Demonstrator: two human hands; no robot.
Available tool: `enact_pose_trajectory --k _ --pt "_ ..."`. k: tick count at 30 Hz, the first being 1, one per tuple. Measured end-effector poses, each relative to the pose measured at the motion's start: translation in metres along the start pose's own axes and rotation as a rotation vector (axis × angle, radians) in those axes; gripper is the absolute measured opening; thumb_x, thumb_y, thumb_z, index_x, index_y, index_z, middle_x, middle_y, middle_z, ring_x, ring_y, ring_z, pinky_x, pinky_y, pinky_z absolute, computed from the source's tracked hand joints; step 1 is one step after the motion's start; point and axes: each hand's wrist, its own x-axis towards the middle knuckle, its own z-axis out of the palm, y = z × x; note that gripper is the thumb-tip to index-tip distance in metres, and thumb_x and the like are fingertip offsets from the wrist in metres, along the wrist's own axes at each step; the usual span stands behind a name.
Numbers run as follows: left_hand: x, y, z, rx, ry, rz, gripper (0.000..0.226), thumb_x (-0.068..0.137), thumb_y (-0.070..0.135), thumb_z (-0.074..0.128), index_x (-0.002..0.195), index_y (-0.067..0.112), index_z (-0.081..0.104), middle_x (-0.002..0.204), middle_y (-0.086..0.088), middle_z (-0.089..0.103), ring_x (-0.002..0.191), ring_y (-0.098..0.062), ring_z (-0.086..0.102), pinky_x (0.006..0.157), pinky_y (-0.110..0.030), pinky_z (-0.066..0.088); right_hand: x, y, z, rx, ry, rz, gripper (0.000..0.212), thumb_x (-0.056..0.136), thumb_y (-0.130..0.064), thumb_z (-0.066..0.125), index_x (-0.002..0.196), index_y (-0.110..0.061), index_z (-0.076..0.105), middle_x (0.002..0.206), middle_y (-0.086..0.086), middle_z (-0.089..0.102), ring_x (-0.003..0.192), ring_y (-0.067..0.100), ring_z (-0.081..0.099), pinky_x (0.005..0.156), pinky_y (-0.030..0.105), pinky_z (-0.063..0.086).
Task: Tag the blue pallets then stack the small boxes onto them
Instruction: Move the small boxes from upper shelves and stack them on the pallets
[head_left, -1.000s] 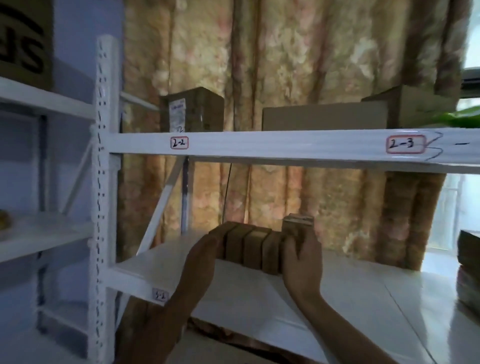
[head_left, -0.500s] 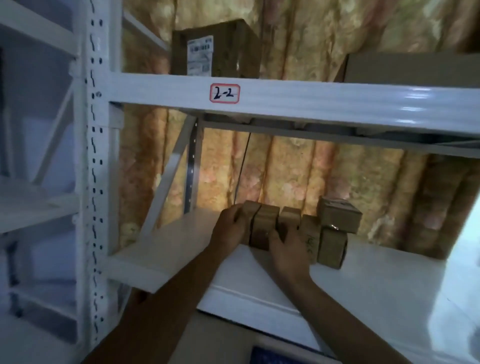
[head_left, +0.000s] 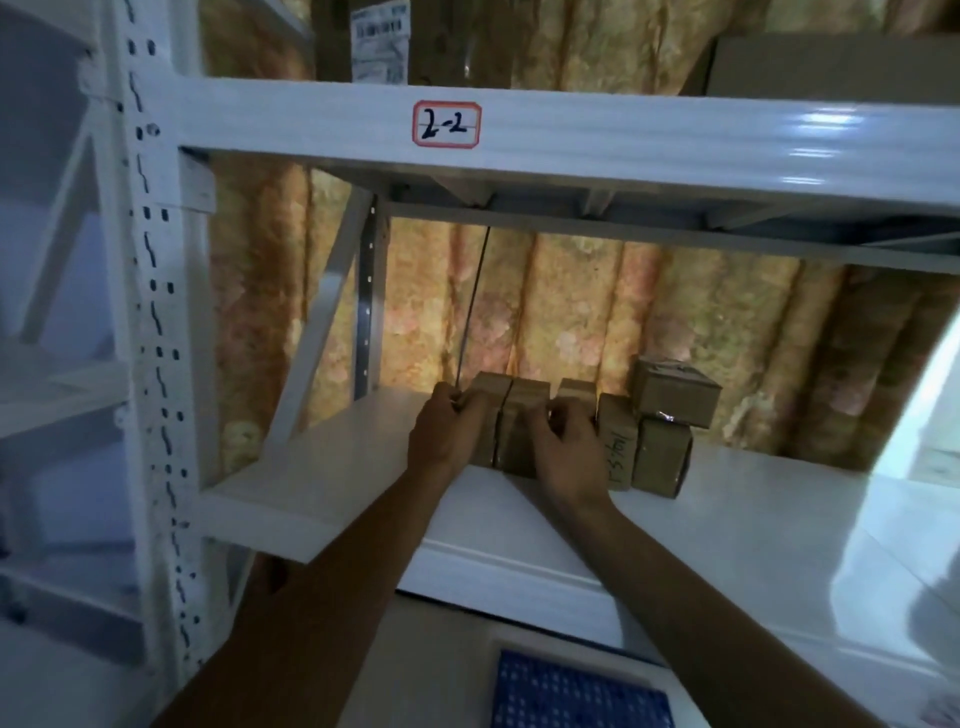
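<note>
Row of small brown cardboard boxes stands on the white metal shelf board, well below the beam with the red-bordered "2-2" label. Boxes packed side by side, touching; at the end of the row farthest from the perforated white upright, one box with handwriting on its face, then two more stacked one on the other.

Left hand is curled against the row's end nearest the upright. Right hand lies over the top front of the middle boxes, fingers bent onto them. Each grip is closed on the boxes — they squeeze a short run of the row between them.

Handling, as judged: light, stiff card, taped seams, smooth faces. A pinched run holds only by end pressure, so the middle boxes could buckle out or slip. Best hold — flat palms on the two end faces, pressing inward, or fewer boxes with fingers under the base.

Blue perforated plastic pallet shows low in view, far beneath the label; no tag can be made out on it.
</note>
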Motion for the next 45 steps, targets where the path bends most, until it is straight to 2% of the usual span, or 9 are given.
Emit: enact_pose_trajectory --k 8,12,15,18,21,26,30,36,45 --pt "-0.03 -0.001 -0.013 -0.039 0.15 -0.022 0.024 0.094 0.051 0.046 0.093 0.028 0.053 0.088 0.002 0.063 0.085 -0.022 0.062 0.076 -0.037 0.048 -0.027 -0.001 -0.007 0.204 -0.128 0.109 0.017 0.098 -0.045 0.063 0.11 -0.033 0.062 0.11 -0.002 0.072 0.107 0.02 0.068 0.097 0.045 0.056" --pt "-0.077 0.028 -0.019 -0.023 0.231 0.07 0.026 0.094 0.05 0.046 0.096 0.026 0.055 0.097 -0.003 0.063 0.086 -0.024 0.06 0.073 -0.034 0.039 -0.053 -0.015 -0.038 0.332 -0.146 0.087 0.026 0.1 -0.034 0.064 0.126 -0.032 0.067 0.104 -0.022 0.072 0.103 0.006 0.067 0.087 0.017 0.054" --pt "-0.123 0.062 -0.013 -0.041 0.294 0.144 0.026 0.097 0.051 0.043 0.101 0.028 0.055 0.105 0.0 0.061 0.092 -0.021 0.058 0.079 -0.033 0.037 -0.076 -0.03 -0.08 0.353 -0.159 0.068 0.048 0.1 -0.032 0.064 0.145 -0.019 0.059 0.123 0.001 0.072 0.117 0.02 0.066 0.097 0.033 0.053" --pt "-0.183 0.105 0.007 -0.087 0.362 0.215 0.028 0.099 0.05 0.043 0.106 0.025 0.054 0.104 0.002 0.059 0.089 -0.015 0.056 0.078 -0.031 0.036 -0.1 -0.042 -0.143 0.334 -0.129 -0.024 0.05 0.096 -0.042 0.064 0.142 -0.023 0.063 0.124 -0.001 0.072 0.114 0.019 0.068 0.1 0.045 0.057" --pt "-0.253 0.148 0.034 -0.172 0.375 0.291 0.016 0.102 0.037 0.046 0.102 0.022 0.053 0.09 0.009 0.057 0.078 0.004 0.057 0.067 -0.026 0.038 -0.138 -0.049 -0.217 0.286 -0.049 -0.093 0.051 0.093 -0.053 0.064 0.139 -0.031 0.063 0.125 -0.008 0.069 0.111 0.011 0.067 0.091 0.038 0.06" --pt "-0.371 0.167 0.096 -0.294 0.279 0.295 0.014 0.096 0.037 0.045 0.1 0.025 0.052 0.093 0.003 0.057 0.083 -0.016 0.055 0.069 -0.032 0.041 -0.238 -0.021 -0.324 0.261 0.087 -0.121 0.039 0.094 -0.052 0.065 0.129 -0.036 0.062 0.117 -0.014 0.067 0.103 0.003 0.066 0.073 0.015 0.055" --pt "-0.475 0.148 0.167 -0.434 0.113 0.204 0.014 0.093 0.048 0.046 0.104 0.044 0.053 0.104 0.018 0.062 0.093 -0.002 0.06 0.075 -0.026 0.046 -0.319 0.043 -0.4 0.159 0.188 -0.035 0.037 0.096 -0.046 0.065 0.13 -0.031 0.06 0.116 -0.013 0.066 0.104 0.01 0.066 0.079 0.029 0.06" --pt "-0.589 0.092 0.268 -0.409 -0.205 -0.05 0.041 0.09 0.058 0.051 0.121 0.031 0.053 0.122 0.005 0.062 0.112 -0.017 0.061 0.093 -0.037 0.053 -0.401 0.148 -0.482 -0.006 0.236 0.241 0.042 0.096 -0.047 0.066 0.134 -0.032 0.058 0.121 -0.02 0.063 0.106 0.002 0.064 0.092 0.037 0.06" --pt "-0.597 0.022 0.383 -0.257 -0.402 -0.239 0.037 0.092 0.056 0.063 0.122 0.038 0.052 0.122 0.016 0.06 0.106 -0.001 0.059 0.072 -0.015 0.045 -0.394 0.276 -0.513 -0.034 0.174 0.465 0.047 0.089 -0.054 0.074 0.129 -0.045 0.051 0.121 -0.023 0.065 0.104 -0.011 0.065 0.085 0.021 0.059"
